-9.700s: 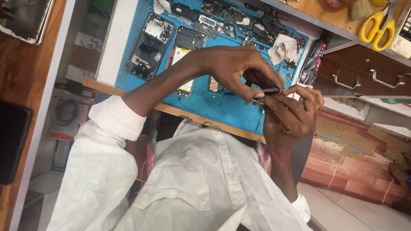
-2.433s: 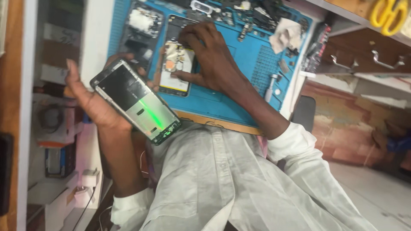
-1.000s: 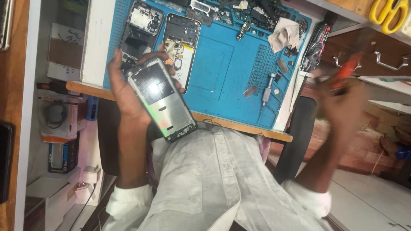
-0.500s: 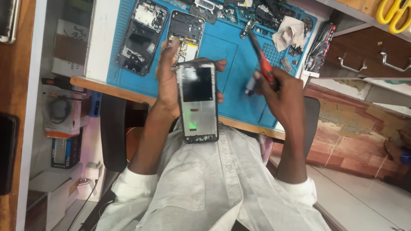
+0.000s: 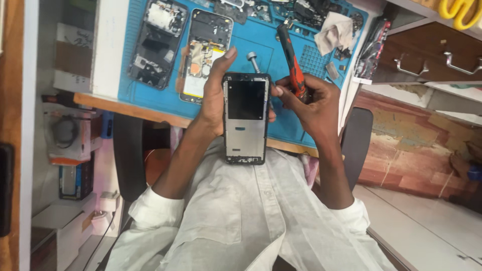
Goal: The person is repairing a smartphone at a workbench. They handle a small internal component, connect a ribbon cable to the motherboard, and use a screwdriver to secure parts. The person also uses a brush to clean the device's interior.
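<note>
My left hand (image 5: 215, 95) grips a phone screen frame (image 5: 245, 119), grey with a black panel, upright above my lap near the desk edge. My right hand (image 5: 309, 103) holds a red and black screwdriver (image 5: 292, 62), its fingertips touching the frame's upper right edge. Behind them on the blue work mat (image 5: 150, 93) lie an opened phone with a yellow-white battery (image 5: 203, 57) and a second dismantled phone (image 5: 155, 42). A small metal tool (image 5: 253, 61) lies on the mat just above the frame.
A crumpled white cloth (image 5: 335, 32) and several small parts sit at the mat's far side. Wooden drawers with metal handles (image 5: 437, 55) stand to the right, yellow scissors (image 5: 459, 10) above them. Boxes and shelves (image 5: 70, 145) fill the left. A black chair (image 5: 128, 155) is beneath me.
The phone frame rose slightly and stands straighter in my left hand. My right hand, holding the screwdriver, moved in from the right and now touches the frame's upper edge.
</note>
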